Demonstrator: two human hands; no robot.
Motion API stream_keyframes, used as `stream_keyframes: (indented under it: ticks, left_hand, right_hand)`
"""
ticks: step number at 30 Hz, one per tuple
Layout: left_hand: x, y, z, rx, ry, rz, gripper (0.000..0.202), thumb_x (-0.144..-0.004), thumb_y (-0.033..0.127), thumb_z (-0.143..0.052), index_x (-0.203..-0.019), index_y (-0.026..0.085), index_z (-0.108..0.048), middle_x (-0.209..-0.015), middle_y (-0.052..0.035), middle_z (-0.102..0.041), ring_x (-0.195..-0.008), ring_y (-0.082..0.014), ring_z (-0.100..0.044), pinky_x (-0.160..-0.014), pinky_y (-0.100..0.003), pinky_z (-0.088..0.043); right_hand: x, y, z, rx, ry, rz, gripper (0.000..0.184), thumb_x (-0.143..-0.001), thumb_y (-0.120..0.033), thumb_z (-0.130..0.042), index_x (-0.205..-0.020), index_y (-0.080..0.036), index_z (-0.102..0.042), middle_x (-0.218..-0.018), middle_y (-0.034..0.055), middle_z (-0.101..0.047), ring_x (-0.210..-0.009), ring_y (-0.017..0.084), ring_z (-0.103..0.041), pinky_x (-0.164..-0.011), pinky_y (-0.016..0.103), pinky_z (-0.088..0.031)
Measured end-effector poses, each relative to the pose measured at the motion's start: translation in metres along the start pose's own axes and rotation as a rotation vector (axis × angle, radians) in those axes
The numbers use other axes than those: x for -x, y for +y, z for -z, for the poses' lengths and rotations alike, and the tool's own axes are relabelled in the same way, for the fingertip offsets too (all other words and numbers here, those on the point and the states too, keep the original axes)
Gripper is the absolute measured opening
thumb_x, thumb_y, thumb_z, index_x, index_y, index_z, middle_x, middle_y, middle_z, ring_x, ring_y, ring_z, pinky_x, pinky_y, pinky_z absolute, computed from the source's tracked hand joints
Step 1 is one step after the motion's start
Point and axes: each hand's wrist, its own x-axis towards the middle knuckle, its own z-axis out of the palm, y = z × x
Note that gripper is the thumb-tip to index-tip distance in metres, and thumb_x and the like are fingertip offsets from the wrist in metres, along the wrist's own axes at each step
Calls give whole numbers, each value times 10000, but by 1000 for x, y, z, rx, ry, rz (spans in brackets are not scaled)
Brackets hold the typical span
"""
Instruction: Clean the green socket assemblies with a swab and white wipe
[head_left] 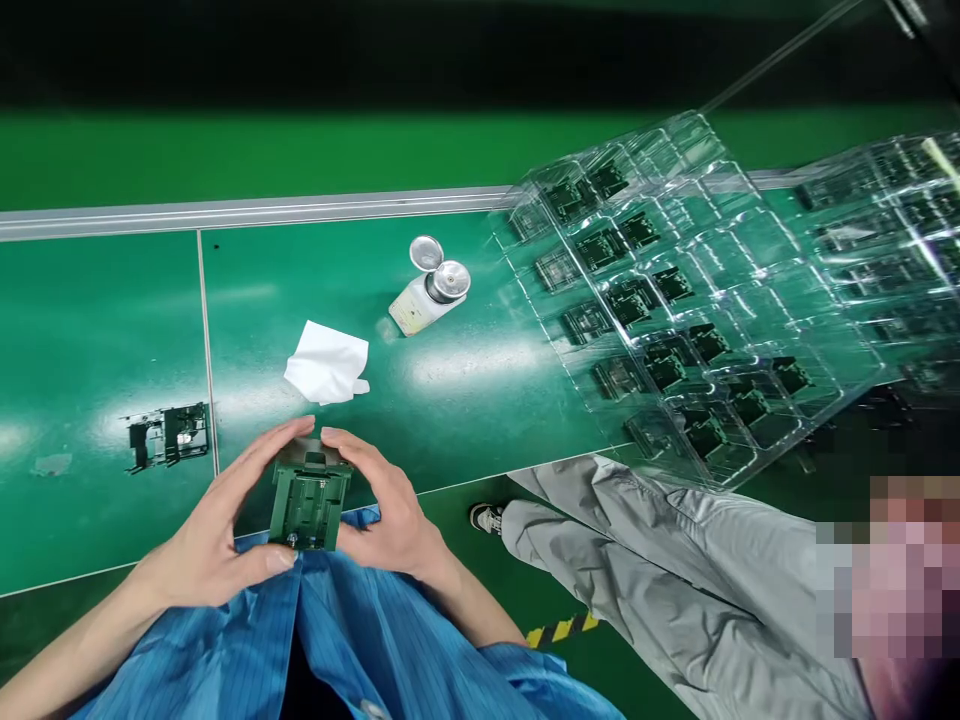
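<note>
I hold the green module point(310, 497) over the tabletop's point(465, 400) near edge, left hand point(214, 535) and right hand point(386, 515) pinching its 2 sides, probably to keep its face untouched. Beyond lie a white wipe point(328, 362), a dispenser bottle point(429, 297) and clear trays point(675, 300).
</note>
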Motion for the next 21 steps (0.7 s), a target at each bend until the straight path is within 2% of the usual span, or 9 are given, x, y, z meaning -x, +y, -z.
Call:
stream_keyframes:
  ticks: [3, 7, 11, 16, 18, 20, 21]
  left_hand:
    - [-5, 5, 2, -7, 10, 12, 591, -919, 385, -569, -1457, 246, -367, -1492, -106, -419, -1389, -246, -384, -1150, -347, -343]
    - [-10, 8, 1, -15, 43, -4, 506, -890, 251, -618, -1376, 267, -480, -1391, -84, -519, -1338, -216, -445, -1087, -292, -413]
    - [-11, 10, -1, 34, 64, -8, 521, -855, 178, -653, -1346, 267, -502, -1332, -72, -535, -1303, -173, -470, -1054, -221, -429]
    - [-12, 15, -9, 159, 138, -20, 520, -805, 126, -685, -1288, 261, -546, -1294, -69, -571, -1276, -179, -504, -1000, -217, -487]
    - [-11, 16, -10, 208, 195, 54, 484, -795, 155, -707, -1247, 274, -581, -1277, -50, -606, -1238, -174, -548, -991, -204, -492]
    - [-7, 13, -9, 268, 223, 248, 423, -795, 233, -726, -1204, 272, -621, -1257, -40, -640, -1189, -178, -594, -955, -176, -505]
    - [-4, 9, -8, 304, 203, 375, 394, -799, 290, -725, -1183, 262, -643, -1247, -45, -653, -1172, -193, -610, -922, -168, -521]
  right_hand:
    - [-1, 8, -1, 25, 9, 155, 715, -851, -79, -620, -1465, -203, -274, -1392, 168, -481, -1323, 261, -465, -1078, 488, -471]
    - [-2, 12, -1, 93, 20, 300, 695, -867, -38, -602, -1465, -141, -264, -1389, 204, -478, -1343, 259, -442, -1100, 485, -452]
    - [-3, 12, -1, 165, 20, 348, 638, -882, -21, -559, -1443, -125, -274, -1404, 207, -472, -1347, 249, -436, -1091, 464, -467]
    - [-2, 15, 0, 254, 58, 376, 416, -956, -103, -505, -1346, -135, -365, -1337, 172, -549, -1352, 237, -429, -1035, 396, -528]
    - [2, 13, 2, 345, 52, 357, 328, -964, -141, -489, -1284, -129, -418, -1301, 163, -575, -1351, 233, -430, -1053, 397, -509]
    - [10, 10, 5, 498, 12, 358, 263, -952, -219, -533, -1206, -165, -493, -1317, 120, -569, -1380, 240, -387, -1099, 422, -455]
    - [15, 8, 6, 582, -14, 383, 263, -940, -294, -572, -1183, -207, -526, -1344, 79, -554, -1400, 244, -352, -1122, 439, -420]
